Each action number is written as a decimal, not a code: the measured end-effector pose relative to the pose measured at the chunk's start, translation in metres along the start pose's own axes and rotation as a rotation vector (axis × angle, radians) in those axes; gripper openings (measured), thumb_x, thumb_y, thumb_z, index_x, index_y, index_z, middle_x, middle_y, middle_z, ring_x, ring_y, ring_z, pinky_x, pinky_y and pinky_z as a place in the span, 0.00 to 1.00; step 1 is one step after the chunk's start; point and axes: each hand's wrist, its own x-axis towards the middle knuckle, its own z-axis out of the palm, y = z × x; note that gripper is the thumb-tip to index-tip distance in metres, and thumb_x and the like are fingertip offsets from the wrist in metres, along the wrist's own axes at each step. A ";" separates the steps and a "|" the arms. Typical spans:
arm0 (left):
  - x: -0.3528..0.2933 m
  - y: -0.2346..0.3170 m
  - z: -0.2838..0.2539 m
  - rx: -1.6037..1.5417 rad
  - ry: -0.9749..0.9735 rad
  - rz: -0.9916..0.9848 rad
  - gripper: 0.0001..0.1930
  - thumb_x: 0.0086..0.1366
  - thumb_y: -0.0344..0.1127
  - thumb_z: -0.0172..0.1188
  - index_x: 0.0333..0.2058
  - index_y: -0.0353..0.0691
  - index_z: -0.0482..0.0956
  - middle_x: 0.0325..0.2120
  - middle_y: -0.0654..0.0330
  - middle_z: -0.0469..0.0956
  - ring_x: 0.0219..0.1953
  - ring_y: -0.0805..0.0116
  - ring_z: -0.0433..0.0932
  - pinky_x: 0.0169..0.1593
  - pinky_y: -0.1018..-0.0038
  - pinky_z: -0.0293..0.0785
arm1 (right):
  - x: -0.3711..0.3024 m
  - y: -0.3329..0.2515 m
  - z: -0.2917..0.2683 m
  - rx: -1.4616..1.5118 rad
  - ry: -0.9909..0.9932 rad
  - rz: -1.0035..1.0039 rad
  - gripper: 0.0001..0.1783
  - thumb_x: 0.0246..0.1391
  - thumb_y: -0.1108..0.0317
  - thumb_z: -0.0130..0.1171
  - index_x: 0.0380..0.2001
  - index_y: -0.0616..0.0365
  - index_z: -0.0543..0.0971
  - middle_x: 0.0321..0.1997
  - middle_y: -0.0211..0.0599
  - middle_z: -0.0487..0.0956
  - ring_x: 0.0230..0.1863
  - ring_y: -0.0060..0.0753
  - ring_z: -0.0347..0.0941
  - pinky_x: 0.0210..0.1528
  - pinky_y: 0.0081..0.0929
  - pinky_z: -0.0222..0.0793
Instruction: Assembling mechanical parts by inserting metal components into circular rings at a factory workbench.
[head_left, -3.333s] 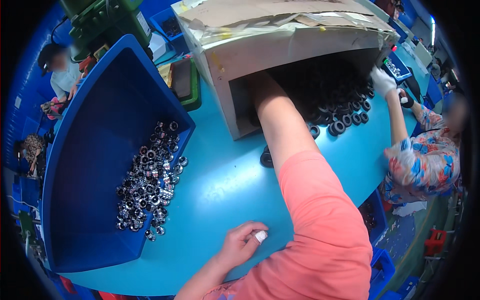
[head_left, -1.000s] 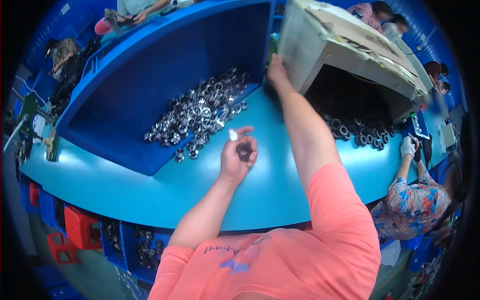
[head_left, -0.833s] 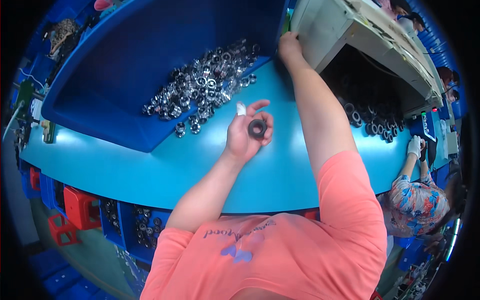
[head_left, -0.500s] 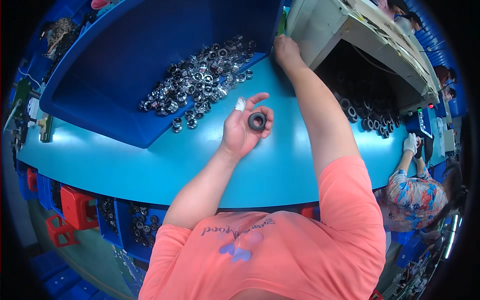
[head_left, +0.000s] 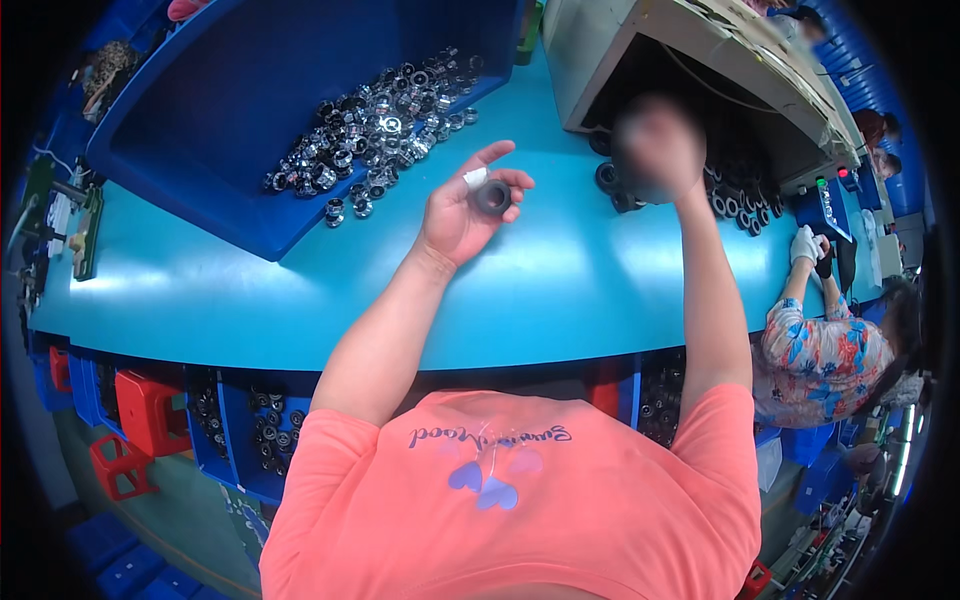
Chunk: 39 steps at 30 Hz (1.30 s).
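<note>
In my left hand (head_left: 465, 213), palm turned up, a black ring (head_left: 492, 198) like a small tyre rests between the white-wrapped thumb and the curled fingers. The index finger stays stretched out. My right hand (head_left: 662, 148) is at the mouth of a beige box (head_left: 600, 55), over a pile of black rings (head_left: 735, 200). Motion blur smears its fingers, so I cannot see whether anything is in them. Shiny clear-and-black wheel-like parts (head_left: 390, 125) are heaped beyond my left hand, partly inside a tilted blue bin (head_left: 190, 140) and partly on the turquoise table (head_left: 330, 310).
A green object (head_left: 531, 35) stands between the bin and the box. To the right, a co-worker's gloved hand (head_left: 805, 245) works near a small blue device (head_left: 825, 215). Red stools (head_left: 150, 412) and blue crates of dark parts (head_left: 265, 425) sit below the table's near edge.
My right hand has swung from the green object at the far side down and right to the box's mouth. My left thumb has closed onto the black ring. The whole view has shifted slightly.
</note>
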 end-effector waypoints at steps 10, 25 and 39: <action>-0.003 0.004 0.011 0.058 0.128 0.070 0.24 0.69 0.35 0.49 0.61 0.36 0.64 0.48 0.45 0.75 0.48 0.58 0.76 0.55 0.59 0.76 | -0.081 -0.065 0.062 0.155 -0.098 -0.498 0.22 0.40 0.71 0.72 0.44 0.54 0.83 0.41 0.34 0.80 0.33 0.30 0.76 0.33 0.24 0.73; -0.004 0.006 0.010 0.795 0.370 0.397 0.14 0.69 0.38 0.54 0.49 0.38 0.75 0.43 0.59 0.77 0.46 0.70 0.76 0.44 0.72 0.75 | -0.072 -0.039 0.121 1.273 -0.661 0.164 0.22 0.63 0.67 0.57 0.58 0.62 0.72 0.44 0.30 0.77 0.39 0.24 0.74 0.39 0.23 0.73; -0.003 -0.009 0.015 1.361 0.266 0.691 0.18 0.61 0.26 0.63 0.50 0.42 0.76 0.43 0.61 0.75 0.37 0.76 0.75 0.33 0.79 0.75 | -0.065 -0.019 0.125 1.476 -0.789 0.240 0.17 0.64 0.65 0.57 0.53 0.60 0.74 0.38 0.28 0.78 0.35 0.20 0.74 0.35 0.20 0.73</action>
